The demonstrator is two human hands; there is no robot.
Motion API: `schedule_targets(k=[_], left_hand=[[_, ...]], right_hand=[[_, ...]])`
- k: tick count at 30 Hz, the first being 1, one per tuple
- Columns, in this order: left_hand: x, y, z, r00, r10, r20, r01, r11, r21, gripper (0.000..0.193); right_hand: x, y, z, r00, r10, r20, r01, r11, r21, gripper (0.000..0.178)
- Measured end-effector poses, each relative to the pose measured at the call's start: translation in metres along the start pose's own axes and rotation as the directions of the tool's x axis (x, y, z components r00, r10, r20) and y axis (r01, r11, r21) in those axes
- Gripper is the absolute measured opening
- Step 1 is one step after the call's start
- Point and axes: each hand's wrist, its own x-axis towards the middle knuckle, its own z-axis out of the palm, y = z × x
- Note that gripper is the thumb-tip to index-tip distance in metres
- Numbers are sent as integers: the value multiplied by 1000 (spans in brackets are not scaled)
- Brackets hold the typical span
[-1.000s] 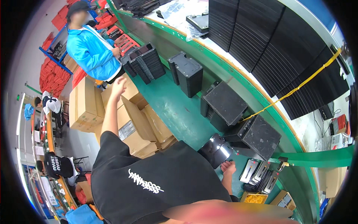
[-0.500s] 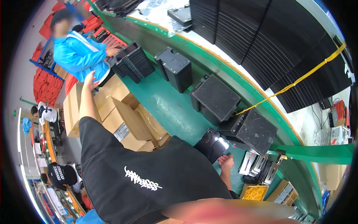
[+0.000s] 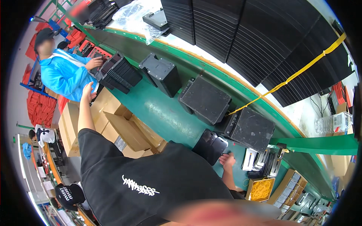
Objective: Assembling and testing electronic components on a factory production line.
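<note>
My left hand [image 3: 89, 92] is stretched far out, fingers extended and apart, with nothing in it. It appears just in front of a co-worker's blue jacket [image 3: 62, 71], above brown cardboard boxes [image 3: 130, 132]. My right hand [image 3: 227, 160] is low at my right side, fingers curled in. Its fingertips appear beside the lower edge of a glossy black panel [image 3: 209, 146]; I cannot tell whether they touch it. What the curled fingers hold, if anything, is hidden.
Black stacks of cases [image 3: 205, 98] stand along the green floor beside a green-edged bench [image 3: 181, 48]. Tall black stacks [image 3: 279, 45] with a yellow strap [image 3: 298, 75] fill the bench. A box of yellow bands [image 3: 261, 189] lies right. The co-worker handles a dark stack [image 3: 120, 73].
The view has shifted, and the black stacks now appear farther left. My left hand appears slightly lower. My right hand stays near the panel. The co-worker's hand has lifted a dark piece.
</note>
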Motion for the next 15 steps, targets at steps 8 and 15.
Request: schedule_targets(k=[8, 15], left_hand=[[-5, -19, 21, 998, 30, 62, -34, 997, 75, 79], [-22, -23, 34, 995, 16, 99, -28, 992, 123, 80]], right_hand=[[-8, -4, 1, 1000, -26, 10, 26, 999, -22, 57], [-7, 0, 0, 999, -35, 24, 35, 999, -8, 58]])
